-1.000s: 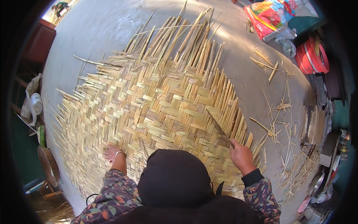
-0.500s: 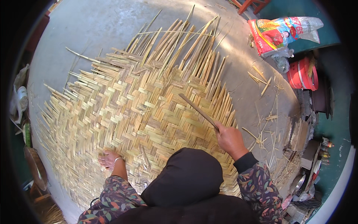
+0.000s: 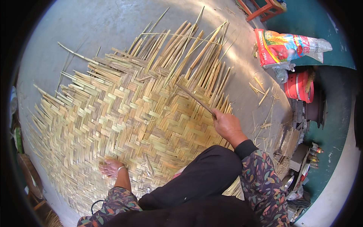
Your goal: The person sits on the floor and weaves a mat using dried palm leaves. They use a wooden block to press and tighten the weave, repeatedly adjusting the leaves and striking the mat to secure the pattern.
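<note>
A large mat (image 3: 124,109) of split reed or bamboo strips, woven in a herringbone pattern, lies on the grey floor. Loose strip ends stick out along its far and left edges. On its near left part rests my left hand (image 3: 110,168), palm down with fingers spread and nothing in it. My right hand (image 3: 228,127) is closed round the near end of a thin brown stick (image 3: 194,97). The stick slants up to the left over the right part of the weave. Whether its tip touches the mat I cannot tell.
My bent dark-trousered leg (image 3: 200,172) covers the mat's near edge. Cut strip scraps (image 3: 260,90) lie on the floor to the right. Beyond them are a red bucket (image 3: 298,87), a colourful printed sack (image 3: 289,47) and a red-brown stool (image 3: 264,10). A round basket (image 3: 29,176) stands at the left.
The view has shifted, and more of my bent leg shows. My right hand still grips the stick, both slightly farther left in the picture. My left hand stays flat on the weave.
</note>
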A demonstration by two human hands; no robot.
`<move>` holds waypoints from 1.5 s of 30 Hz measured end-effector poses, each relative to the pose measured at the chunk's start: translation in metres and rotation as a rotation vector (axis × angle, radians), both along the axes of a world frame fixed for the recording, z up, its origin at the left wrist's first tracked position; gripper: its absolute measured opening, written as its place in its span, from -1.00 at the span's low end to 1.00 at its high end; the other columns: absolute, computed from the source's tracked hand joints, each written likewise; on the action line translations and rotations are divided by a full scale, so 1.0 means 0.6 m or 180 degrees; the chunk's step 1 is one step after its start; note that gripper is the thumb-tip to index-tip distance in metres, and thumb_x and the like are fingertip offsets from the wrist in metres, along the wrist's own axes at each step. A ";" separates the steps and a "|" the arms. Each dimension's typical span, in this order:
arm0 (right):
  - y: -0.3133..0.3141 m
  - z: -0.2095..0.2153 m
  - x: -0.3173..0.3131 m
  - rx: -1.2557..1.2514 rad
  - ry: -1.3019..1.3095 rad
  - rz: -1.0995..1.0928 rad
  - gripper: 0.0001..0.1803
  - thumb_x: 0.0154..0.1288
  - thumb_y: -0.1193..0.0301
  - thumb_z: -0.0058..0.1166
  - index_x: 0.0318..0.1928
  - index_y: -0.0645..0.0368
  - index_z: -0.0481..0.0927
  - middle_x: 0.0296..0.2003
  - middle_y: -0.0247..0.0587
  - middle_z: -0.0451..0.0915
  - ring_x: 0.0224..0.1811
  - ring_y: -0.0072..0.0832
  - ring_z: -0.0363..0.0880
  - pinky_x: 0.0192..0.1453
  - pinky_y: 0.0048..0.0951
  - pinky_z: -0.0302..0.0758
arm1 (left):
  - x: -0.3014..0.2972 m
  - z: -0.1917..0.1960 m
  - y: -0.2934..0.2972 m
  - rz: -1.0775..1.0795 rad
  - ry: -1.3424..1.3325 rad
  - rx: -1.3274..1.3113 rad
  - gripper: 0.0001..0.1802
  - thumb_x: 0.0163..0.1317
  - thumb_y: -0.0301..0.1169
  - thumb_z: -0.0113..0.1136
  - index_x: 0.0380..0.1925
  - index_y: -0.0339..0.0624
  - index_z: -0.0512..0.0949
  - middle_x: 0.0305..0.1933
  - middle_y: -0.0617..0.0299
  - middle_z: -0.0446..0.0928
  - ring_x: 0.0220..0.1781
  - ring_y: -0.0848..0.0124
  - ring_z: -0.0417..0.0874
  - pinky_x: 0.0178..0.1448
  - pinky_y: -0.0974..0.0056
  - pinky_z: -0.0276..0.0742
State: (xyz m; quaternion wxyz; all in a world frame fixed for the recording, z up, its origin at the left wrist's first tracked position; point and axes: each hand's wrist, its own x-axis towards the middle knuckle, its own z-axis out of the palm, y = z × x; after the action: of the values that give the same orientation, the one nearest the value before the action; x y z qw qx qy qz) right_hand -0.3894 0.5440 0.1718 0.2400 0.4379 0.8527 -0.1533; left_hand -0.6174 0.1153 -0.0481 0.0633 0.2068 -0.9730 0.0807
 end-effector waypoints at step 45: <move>0.058 -0.106 -0.013 -0.0160 0.0142 0.0405 -0.76 0.14 0.40 -0.07 -0.20 0.20 0.56 -0.33 0.15 0.63 -0.21 0.06 0.61 -0.11 -0.01 0.51 | -0.001 0.013 0.008 0.0224 -0.0086 0.0381 -0.33 0.37 0.08 -0.27 0.37 -0.03 0.17 0.50 0.11 0.05 0.53 0.11 -0.02 0.44 -0.16 -0.02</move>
State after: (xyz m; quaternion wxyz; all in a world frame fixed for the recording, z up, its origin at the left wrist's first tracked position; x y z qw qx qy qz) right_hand -0.3973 0.5791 0.1085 0.2410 0.3732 0.8798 -0.1688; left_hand -0.6178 0.1203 -0.0406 0.0349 0.2432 -0.9690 0.0273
